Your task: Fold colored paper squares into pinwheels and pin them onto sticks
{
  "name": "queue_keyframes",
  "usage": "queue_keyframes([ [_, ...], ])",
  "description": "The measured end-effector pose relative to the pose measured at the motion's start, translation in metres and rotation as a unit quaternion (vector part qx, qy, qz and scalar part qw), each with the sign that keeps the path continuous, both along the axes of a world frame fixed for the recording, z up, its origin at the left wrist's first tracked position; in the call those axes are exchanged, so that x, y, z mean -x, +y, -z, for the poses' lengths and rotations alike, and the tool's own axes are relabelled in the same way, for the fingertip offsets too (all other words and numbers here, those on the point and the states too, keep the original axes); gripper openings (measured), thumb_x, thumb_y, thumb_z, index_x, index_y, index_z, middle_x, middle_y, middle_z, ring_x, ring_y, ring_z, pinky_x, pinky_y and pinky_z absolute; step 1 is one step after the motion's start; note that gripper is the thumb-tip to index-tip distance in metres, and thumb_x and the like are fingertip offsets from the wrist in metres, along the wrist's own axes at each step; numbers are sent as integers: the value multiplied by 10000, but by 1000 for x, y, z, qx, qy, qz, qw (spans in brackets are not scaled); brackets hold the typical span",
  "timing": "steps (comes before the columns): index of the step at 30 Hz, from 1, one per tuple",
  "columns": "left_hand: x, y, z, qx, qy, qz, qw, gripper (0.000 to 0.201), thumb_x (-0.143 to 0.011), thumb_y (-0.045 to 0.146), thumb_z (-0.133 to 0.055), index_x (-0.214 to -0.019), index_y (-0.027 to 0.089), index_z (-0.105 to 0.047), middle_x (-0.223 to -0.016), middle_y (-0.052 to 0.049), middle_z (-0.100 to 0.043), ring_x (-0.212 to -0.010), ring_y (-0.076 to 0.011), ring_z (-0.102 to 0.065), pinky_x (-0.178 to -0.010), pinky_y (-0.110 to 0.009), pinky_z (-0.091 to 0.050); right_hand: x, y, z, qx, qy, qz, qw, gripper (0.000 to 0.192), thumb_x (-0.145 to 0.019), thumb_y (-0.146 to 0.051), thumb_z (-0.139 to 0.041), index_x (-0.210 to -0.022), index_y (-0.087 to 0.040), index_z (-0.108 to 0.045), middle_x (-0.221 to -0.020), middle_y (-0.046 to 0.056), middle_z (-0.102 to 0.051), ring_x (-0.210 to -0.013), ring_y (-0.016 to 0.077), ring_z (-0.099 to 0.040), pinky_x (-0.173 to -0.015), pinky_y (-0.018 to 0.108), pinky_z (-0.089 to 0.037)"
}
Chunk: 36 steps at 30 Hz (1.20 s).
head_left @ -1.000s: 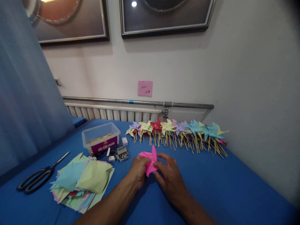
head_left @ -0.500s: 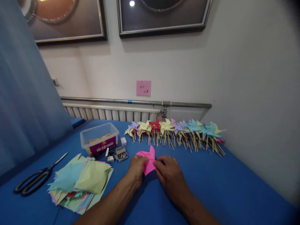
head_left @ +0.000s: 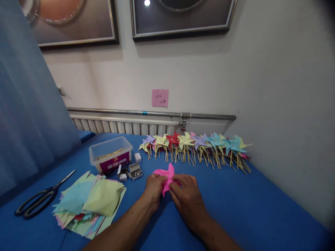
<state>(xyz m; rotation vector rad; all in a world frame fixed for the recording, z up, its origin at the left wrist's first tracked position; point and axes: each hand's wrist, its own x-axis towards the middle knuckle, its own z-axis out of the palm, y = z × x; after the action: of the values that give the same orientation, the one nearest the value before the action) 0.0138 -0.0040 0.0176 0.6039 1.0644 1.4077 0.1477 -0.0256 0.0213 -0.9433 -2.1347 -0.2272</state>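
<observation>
A bright pink paper pinwheel (head_left: 170, 170), its blades folded in toward the middle, is held just above the blue table between both hands. My left hand (head_left: 154, 186) pinches its left side, thumb on top near the centre. From the right, my right hand (head_left: 187, 195) grips a blade close to the centre between thumb and fingers. Part of the paper is covered by my fingers. Left of my hands, a small open box of metal pins (head_left: 136, 172) stands beside another open little box (head_left: 123, 174).
Finished pinwheels on sticks (head_left: 200, 141) lie in a row at the back. To the left are a clear tub with sticks (head_left: 115, 164), a stack of coloured paper (head_left: 104, 198) and scissors (head_left: 42, 200). A wall with a radiator (head_left: 125, 125) stands behind the table.
My right hand has moved slightly left, bringing a blade of the pink paper in to the centre. My left hand keeps its pinch.
</observation>
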Motion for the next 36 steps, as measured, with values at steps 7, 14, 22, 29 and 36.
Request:
queue_keyframes([
  [7, 0, 2, 3, 9, 23, -22, 999, 209, -546, 213, -719, -648, 158, -546, -516, 25, -551, -444, -78, -457, -457, -209, -340, -2, 0, -4, 42, 5, -2, 999, 97, -928, -210, -564, -857, -223, -629, -995, 52, -665, -943, 223, -554, -877, 402, -359],
  [14, -6, -3, 0, 0, 111, -15, 994, 181, -548, 234, -716, -603, 151, -564, -499, 30, -534, -446, -80, -437, -459, -215, -314, 2, -1, 0, 152, 113, 40, 981, 176, -941, -316, -533, -828, -233, -638, -984, 53, -637, -933, 228, -561, -828, 380, -399],
  [22, -5, 0, 4, -19, 171, -11, 985, 176, -599, 290, -671, -549, 138, -599, -490, -31, -589, -433, -98, -448, -469, -231, -304, 0, 9, 5, 289, 262, 59, 919, 219, -857, -357, -576, -715, -218, -669, -817, 39, -617, -793, 211, -602, -746, 334, -476],
  [29, -6, -1, 6, -32, 165, -14, 986, 182, -570, 298, -697, -564, 135, -614, -493, -27, -581, -439, -101, -452, -456, -230, -286, -1, 12, 10, 302, 306, 42, 902, 190, -799, -345, -612, -683, -221, -696, -1024, 97, -674, -997, 258, -635, -890, 382, -474],
  [36, -5, 1, 9, -32, 155, 7, 987, 170, -576, 286, -688, -605, 130, -627, -509, -9, -567, -447, -96, -439, -476, -234, -315, -4, 18, 10, 358, 322, 30, 876, 169, -738, -306, -629, -606, -207, -664, -1042, 111, -721, -1014, 262, -653, -894, 378, -472],
])
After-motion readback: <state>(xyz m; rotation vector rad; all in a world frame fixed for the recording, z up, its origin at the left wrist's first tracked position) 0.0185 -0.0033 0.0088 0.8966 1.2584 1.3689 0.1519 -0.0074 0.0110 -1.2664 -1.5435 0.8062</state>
